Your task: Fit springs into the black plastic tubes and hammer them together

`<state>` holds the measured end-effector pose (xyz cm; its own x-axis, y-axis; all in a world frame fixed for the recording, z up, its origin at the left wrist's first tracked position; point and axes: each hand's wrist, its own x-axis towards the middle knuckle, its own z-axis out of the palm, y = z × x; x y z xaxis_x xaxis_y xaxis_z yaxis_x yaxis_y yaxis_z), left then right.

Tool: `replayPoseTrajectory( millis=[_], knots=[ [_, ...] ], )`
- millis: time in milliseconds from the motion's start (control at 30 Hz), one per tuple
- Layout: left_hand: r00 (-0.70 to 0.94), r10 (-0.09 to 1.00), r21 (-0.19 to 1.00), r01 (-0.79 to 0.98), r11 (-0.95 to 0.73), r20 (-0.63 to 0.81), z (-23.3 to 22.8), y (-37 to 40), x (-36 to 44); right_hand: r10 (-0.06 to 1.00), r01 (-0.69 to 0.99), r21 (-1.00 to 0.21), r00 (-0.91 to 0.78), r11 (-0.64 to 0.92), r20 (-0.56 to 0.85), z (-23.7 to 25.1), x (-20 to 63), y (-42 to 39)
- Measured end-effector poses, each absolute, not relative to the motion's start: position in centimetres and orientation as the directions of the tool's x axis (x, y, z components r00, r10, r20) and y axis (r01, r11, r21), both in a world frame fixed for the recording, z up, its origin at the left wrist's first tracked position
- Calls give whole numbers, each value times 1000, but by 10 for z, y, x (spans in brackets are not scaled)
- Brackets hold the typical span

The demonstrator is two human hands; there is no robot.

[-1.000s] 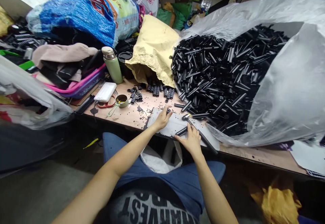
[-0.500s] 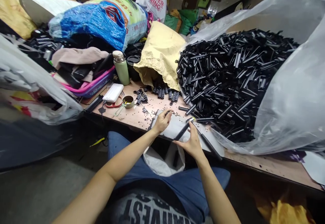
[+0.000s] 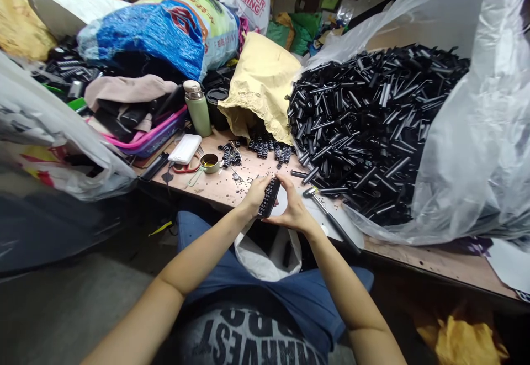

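Note:
My left hand (image 3: 253, 195) and my right hand (image 3: 292, 210) meet over the front edge of the wooden table (image 3: 215, 185) and hold one black tube (image 3: 269, 197) between them, tilted upright. My left fingers pinch it near its middle and lower end. My right fingers close around its right side. A small hammer (image 3: 327, 216) lies on the grey mat (image 3: 314, 210) just right of my right hand. A big heap of black tubes (image 3: 364, 122) spills from a clear plastic bag (image 3: 467, 149) to the right.
A yellow sack (image 3: 260, 83) with ridged black pieces (image 3: 265, 148) at its mouth lies behind my hands. A green flask (image 3: 197, 108), a white box (image 3: 184, 149), a small metal cup (image 3: 209, 163) and a pink basket (image 3: 153, 136) stand at the left. A white bag (image 3: 265, 257) hangs under the table edge.
My right hand lifted the black tube off the mat and brought it leftward. My left hand came off the mat and took hold of the same tube.

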<state>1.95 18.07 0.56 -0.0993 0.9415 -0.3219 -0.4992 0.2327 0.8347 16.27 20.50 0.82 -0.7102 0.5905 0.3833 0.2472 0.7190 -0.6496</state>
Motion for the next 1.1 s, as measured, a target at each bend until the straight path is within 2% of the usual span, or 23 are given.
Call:
replayPoseTrajectory(
  millis=[367, 533, 633, 700, 767, 833, 867, 933, 1000, 1100],
  knots=[
    [-95, 922, 851, -428, 303, -376, 8, 190, 24, 673, 231, -749, -647, 621, 358, -14, 159, 209],
    [-101, 920, 877, -358, 321, -378, -1, 196, 27, 698, 304, -716, -626, 629, 347, -18, 158, 207],
    [-67, 921, 894, -274, 354, -385, -17, 203, 32, 743, 427, -653, -583, 625, 330, -25, 161, 205],
    [-83, 953, 951, -136, 278, -290, -30, 206, 38, 781, 524, -604, -544, 601, 306, -34, 168, 205],
    [-124, 989, 989, 119, 92, -77, -41, 203, 45, 816, 608, -553, -502, 569, 287, -48, 178, 206],
    [-86, 986, 906, 413, -95, 142, -52, 198, 52, 844, 683, -498, -454, 535, 285, -65, 188, 209],
    [-15, 984, 841, 522, -146, 180, -56, 195, 56, 855, 716, -468, -427, 518, 294, -74, 192, 211],
    [125, 974, 697, 682, -221, 187, -65, 192, 65, 860, 763, -403, -408, 506, 306, -90, 197, 219],
    [169, 969, 554, 797, -241, 180, -71, 195, 71, 866, 806, -345, -379, 482, 325, -99, 199, 227],
    [240, 943, 375, 873, -313, 230, -76, 205, 72, 834, 796, -292, -427, 530, 348, -100, 210, 234]
  ],
)
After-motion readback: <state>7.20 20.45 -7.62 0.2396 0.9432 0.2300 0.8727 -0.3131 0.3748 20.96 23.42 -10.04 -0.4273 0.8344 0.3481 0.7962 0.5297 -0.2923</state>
